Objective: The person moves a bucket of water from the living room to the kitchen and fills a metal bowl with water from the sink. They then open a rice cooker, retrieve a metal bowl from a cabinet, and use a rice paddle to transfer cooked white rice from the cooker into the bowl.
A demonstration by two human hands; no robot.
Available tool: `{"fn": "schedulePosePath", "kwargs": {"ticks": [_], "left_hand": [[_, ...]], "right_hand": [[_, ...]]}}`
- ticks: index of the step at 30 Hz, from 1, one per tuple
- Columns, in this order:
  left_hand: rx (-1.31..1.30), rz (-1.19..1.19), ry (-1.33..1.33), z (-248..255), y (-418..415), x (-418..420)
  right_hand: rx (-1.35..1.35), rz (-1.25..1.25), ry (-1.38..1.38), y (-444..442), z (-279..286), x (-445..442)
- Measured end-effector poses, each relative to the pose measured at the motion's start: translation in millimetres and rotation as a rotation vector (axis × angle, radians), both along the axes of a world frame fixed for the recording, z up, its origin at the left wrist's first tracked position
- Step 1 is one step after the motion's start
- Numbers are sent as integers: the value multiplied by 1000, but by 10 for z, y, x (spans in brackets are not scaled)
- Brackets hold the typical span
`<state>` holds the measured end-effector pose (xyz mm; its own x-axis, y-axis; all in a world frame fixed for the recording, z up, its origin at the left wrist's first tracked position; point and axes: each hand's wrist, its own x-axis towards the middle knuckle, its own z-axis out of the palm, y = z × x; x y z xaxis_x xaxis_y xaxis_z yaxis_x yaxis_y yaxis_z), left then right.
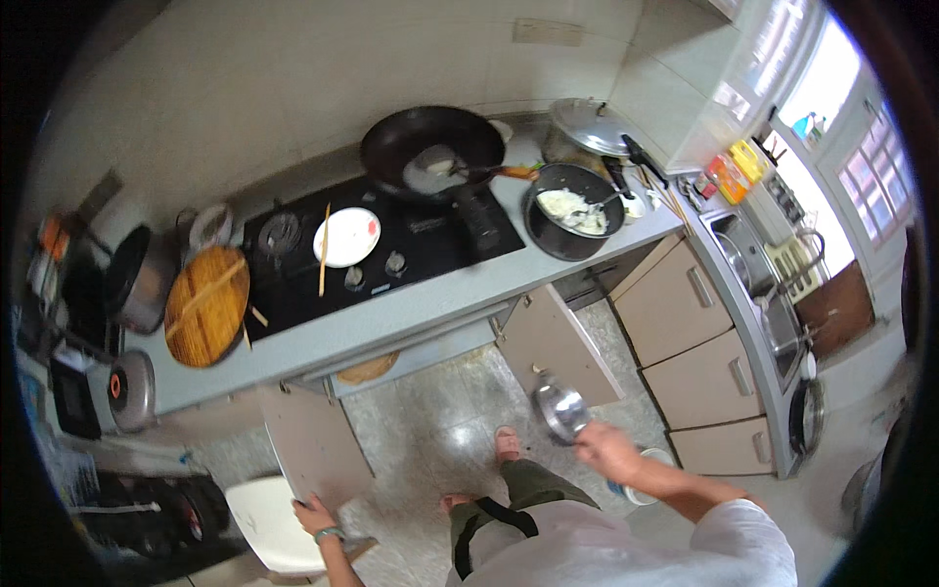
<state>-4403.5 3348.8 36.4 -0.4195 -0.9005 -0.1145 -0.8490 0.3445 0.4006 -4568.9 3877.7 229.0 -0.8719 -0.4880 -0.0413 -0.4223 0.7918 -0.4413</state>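
Observation:
My right hand [609, 449] grips the rim of a shiny metal bowl [563, 407], which is tilted in front of the open right cabinet door [550, 341]. My left hand [315, 515], with a green bangle at the wrist, is at the free edge of the open left cabinet door [312, 433], fingers curled there. A small dark thing shows at its fingertips; I cannot tell what it is. Between the doors, a round wooden item [369, 368] lies partly hidden inside the lower cabinet.
On the black cooktop [433, 253] are a wok [389, 143] and a white plate [348, 246]. A dark pot [568, 246] of white food stands beside it, near a lidded pressure cooker [579, 128]. A wooden lid [198, 323] lies left. A white stool [271, 521] stands below; the sink [781, 334] is right.

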Motion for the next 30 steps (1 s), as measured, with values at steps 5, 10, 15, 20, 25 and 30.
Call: {"fn": "schedulePosePath", "kwargs": {"ticks": [5,10,15,20,25,30], "left_hand": [[21,-193,328,58,951,-573],[942,-545,278,-125,2268,-1431],[925,-1309,126,985,4165,-2394],[294,-1993,129,742,5229,-2867],[-112,-2120,-200,345,5639,-3203],[-163,-2161,-422,264,5545,-3271]], "right_hand": [[-416,-664,-65,1634,560,-721],[-64,-861,507,3099,1018,-1548],[-265,-646,94,2816,518,-1525],[-391,-670,-139,2245,139,-1008],[-380,-796,-147,2244,-183,-580],[-426,-872,-251,2333,-272,-471]]}}
